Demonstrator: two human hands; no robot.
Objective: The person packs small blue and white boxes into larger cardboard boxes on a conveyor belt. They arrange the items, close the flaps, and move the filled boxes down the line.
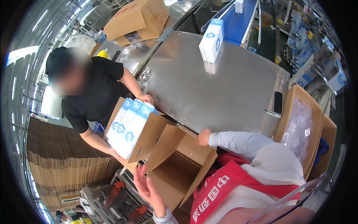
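An open cardboard box (179, 168) with raised flaps stands in front of me; the part of its inside that shows is bare cardboard. My right hand (204, 137) is closed at the box's upper flap, by the table edge, its fingertips partly hidden. My left hand (149, 189) is raised beside the box's left side, fingers spread, holding nothing. Across from it, a co-worker's hands (145, 99) support a bundle of blue-and-white packs (128, 125), which sits at a second cardboard carton with an open flap (150, 135).
A metal table (220, 93) carries one blue-and-white pack (212, 41) and a phone (278, 102). Behind lies a blue conveyor belt (238, 20). A large carton (138, 18) stands far left, stacked flat cardboard (67, 160) at left. A box of clear plastic (298, 123) is at right.
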